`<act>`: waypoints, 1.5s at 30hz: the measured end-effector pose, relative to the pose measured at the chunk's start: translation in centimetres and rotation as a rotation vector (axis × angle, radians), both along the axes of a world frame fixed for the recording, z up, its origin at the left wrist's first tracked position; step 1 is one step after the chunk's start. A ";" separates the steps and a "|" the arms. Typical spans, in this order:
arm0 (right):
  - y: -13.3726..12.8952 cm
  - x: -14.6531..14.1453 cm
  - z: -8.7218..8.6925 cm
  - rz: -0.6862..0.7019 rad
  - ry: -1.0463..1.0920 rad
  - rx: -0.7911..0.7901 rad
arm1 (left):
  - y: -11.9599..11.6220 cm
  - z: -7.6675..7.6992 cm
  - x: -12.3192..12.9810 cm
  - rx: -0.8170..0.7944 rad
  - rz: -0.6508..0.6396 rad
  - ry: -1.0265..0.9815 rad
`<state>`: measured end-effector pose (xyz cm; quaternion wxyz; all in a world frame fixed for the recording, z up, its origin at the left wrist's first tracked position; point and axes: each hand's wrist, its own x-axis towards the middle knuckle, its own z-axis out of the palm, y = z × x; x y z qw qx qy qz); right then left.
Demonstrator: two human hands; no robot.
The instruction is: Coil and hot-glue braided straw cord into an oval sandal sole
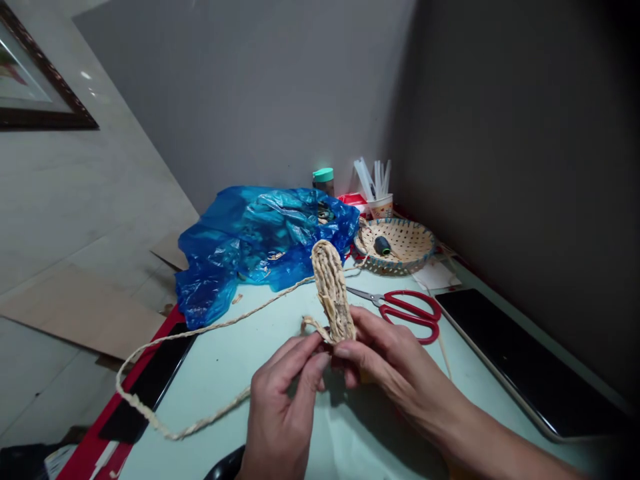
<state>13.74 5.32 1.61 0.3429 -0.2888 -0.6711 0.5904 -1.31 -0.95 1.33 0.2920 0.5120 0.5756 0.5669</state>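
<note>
1. Centrally, an oblong coil of braided cord (333,290) is being held above the tabletop (200,380).
2. Its base is being pinched by the right hand (393,353).
3. The left hand (287,393) is being kept closed beside that base, its grip partly hidden.
4. Behind, red-handled scissors (381,300), a basket (395,269) and a blue bag (260,233) are being supported.
</note>
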 end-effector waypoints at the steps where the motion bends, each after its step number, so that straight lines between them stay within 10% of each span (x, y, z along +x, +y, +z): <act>1: -0.1 0.0 -0.1 -0.014 -0.029 0.033 | 0.1 0.2 0.1 0.021 0.015 -0.012; 22: 1.0 0.5 0.0 0.434 0.092 -0.311 | 0.4 1.7 0.8 -0.189 -0.004 -0.140; 28: 2.0 1.5 0.2 0.311 0.094 -0.343 | 1.3 1.8 -0.4 -0.272 -0.043 -0.181; 34: 2.8 2.8 1.5 -0.240 0.131 -0.177 | 3.1 1.0 -3.1 -0.256 0.025 -0.224; 45: 3.1 2.3 0.3 -0.195 0.009 -0.273 | 3.5 -0.4 -3.8 -0.216 0.096 -0.293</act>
